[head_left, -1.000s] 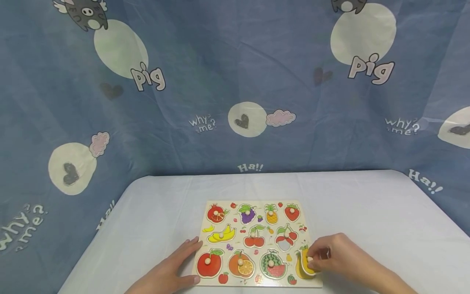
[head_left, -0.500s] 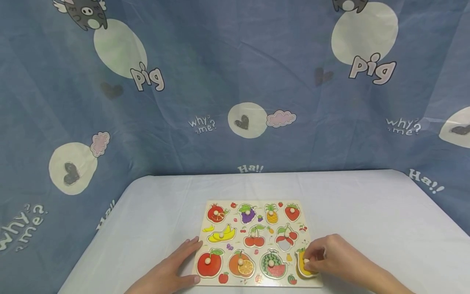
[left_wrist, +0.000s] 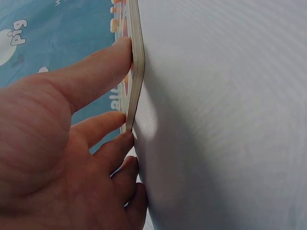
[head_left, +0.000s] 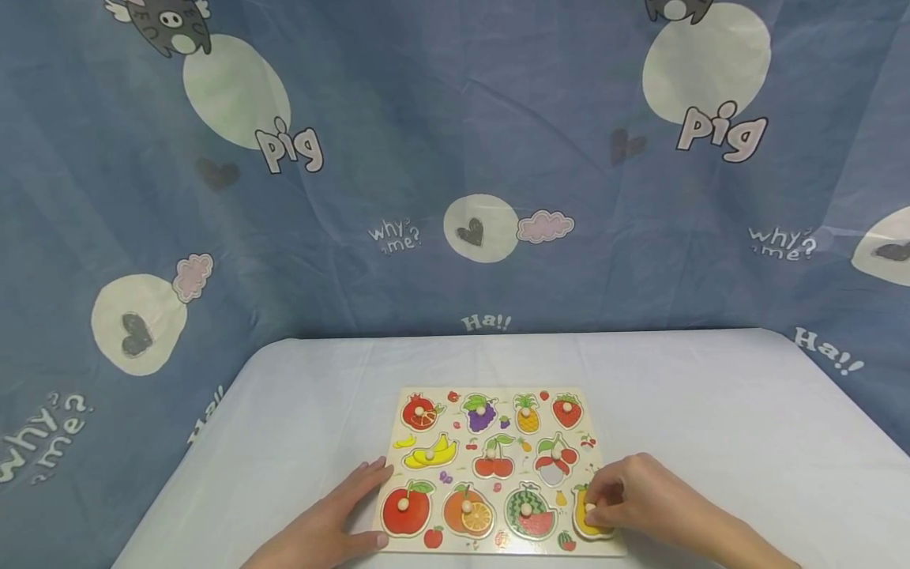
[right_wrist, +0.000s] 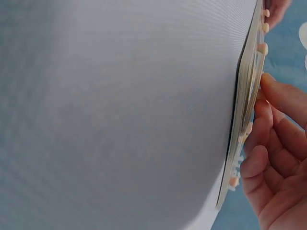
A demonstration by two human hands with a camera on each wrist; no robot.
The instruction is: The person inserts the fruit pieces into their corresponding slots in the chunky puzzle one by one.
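Note:
A wooden peg puzzle board [head_left: 455, 411] with knobbed fruit pieces lies flat on the white surface. My left hand [head_left: 334, 518] rests at its near left corner; in the left wrist view the thumb and fingertips touch the board's edge [left_wrist: 137, 62], fingers fairly straight. At the board's near right corner, my right hand [head_left: 640, 502] pinches the small knob of a yellow fruit puzzle piece [head_left: 584, 521] between thumb and fingers. That piece lies on the board at its outlined place; the hand covers its right part. Whether it sits fully flush I cannot tell.
Beside the yellow piece are a watermelon piece [head_left: 522, 514], an orange piece [head_left: 458, 521] and an apple piece [head_left: 394, 518]. Several more fruit pieces fill the rows behind. A white cloth [head_left: 320, 411] covers the table, and a blue printed curtain [head_left: 398, 292] hangs behind.
My right hand has moved slightly left with the yellow piece, which was offset over its printed place and now covers it. The left hand stays put.

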